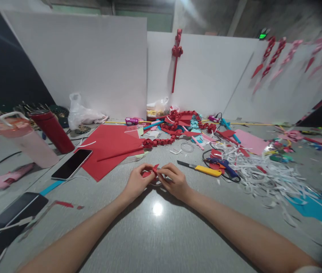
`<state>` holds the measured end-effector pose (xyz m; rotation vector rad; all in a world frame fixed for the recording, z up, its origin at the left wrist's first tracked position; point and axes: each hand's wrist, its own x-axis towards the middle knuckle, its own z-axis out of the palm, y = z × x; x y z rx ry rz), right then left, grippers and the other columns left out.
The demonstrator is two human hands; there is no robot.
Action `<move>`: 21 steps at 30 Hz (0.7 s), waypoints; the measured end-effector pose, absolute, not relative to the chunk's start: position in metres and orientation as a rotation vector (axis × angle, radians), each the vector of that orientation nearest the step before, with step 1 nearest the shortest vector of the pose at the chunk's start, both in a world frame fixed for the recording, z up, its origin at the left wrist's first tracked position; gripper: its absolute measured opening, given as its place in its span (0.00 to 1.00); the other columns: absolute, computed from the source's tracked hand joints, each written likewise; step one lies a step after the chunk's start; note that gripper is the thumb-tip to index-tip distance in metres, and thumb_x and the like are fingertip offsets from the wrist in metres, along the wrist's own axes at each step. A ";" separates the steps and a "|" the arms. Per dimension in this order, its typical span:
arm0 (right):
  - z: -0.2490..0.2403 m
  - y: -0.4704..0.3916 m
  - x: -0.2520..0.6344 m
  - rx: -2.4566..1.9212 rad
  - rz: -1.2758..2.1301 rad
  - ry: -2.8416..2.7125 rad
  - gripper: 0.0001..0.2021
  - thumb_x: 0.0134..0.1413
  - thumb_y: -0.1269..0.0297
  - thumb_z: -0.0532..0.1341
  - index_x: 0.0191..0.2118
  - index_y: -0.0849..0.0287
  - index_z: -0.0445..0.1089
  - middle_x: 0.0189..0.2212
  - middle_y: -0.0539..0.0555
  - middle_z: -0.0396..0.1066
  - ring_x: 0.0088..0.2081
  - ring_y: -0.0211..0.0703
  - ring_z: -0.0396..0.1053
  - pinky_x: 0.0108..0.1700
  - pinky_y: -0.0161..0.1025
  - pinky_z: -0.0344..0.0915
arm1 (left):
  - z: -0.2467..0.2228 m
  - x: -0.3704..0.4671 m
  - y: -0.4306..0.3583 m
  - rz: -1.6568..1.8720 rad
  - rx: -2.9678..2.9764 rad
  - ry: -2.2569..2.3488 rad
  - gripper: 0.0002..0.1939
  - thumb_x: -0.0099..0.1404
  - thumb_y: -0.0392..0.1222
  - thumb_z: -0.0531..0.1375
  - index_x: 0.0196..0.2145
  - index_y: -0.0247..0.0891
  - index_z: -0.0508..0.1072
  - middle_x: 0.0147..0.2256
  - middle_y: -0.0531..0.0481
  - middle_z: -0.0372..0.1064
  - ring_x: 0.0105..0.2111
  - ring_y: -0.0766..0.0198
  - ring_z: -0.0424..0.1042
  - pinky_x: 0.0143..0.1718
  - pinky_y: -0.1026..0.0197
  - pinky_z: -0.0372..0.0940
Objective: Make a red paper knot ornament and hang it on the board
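Note:
My left hand (138, 181) and my right hand (176, 182) meet over the middle of the grey table. Between their fingertips is a small red paper piece (155, 169), its pointed end sticking up. Both hands have their fingers closed on it, the left from one side and the right from the other. Part of the piece is hidden by the fingers. Just right of my right hand lies a yellow utility knife (208, 170) with its dark blade toward the left. Large red paper sheets (108, 146) lie beyond my left hand.
A phone (72, 164), red flask (53, 131) and pink bottle (30, 142) stand or lie at left. A blue glue gun (226, 167) and white paper strips (263, 170) are at right. A red paper chain (163, 141) lies behind, before a white panel (206, 76).

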<state>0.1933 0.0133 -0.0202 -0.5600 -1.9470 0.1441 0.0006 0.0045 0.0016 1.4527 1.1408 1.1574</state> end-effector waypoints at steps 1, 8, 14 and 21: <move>-0.020 0.013 0.193 -0.561 0.141 -1.944 0.12 0.67 0.75 0.63 0.51 0.54 0.75 0.40 0.56 0.73 0.41 0.43 0.73 0.43 0.42 0.75 | 0.001 0.001 0.005 1.159 1.446 1.144 0.14 0.62 0.49 0.67 0.40 0.37 0.78 0.40 0.45 0.79 0.35 0.59 0.80 0.33 0.61 0.74; -0.022 0.015 0.193 -0.564 0.136 -1.956 0.12 0.68 0.74 0.63 0.53 0.53 0.75 0.41 0.56 0.74 0.41 0.44 0.74 0.43 0.42 0.75 | 0.003 0.001 0.003 1.137 1.411 1.164 0.12 0.62 0.47 0.66 0.41 0.37 0.78 0.39 0.46 0.79 0.31 0.61 0.78 0.29 0.63 0.72; -0.021 0.014 0.193 -0.563 0.117 -1.951 0.13 0.68 0.74 0.63 0.53 0.53 0.75 0.41 0.56 0.74 0.41 0.44 0.74 0.43 0.42 0.76 | 0.002 0.001 0.006 1.151 1.401 1.163 0.14 0.61 0.47 0.67 0.40 0.36 0.78 0.37 0.46 0.79 0.28 0.64 0.75 0.26 0.65 0.68; -0.021 0.014 0.193 -0.538 0.091 -1.956 0.14 0.67 0.74 0.63 0.54 0.52 0.75 0.41 0.56 0.75 0.41 0.44 0.74 0.43 0.43 0.76 | 0.002 0.000 0.006 1.133 1.389 1.155 0.14 0.61 0.47 0.66 0.41 0.36 0.79 0.36 0.48 0.78 0.26 0.67 0.71 0.26 0.65 0.65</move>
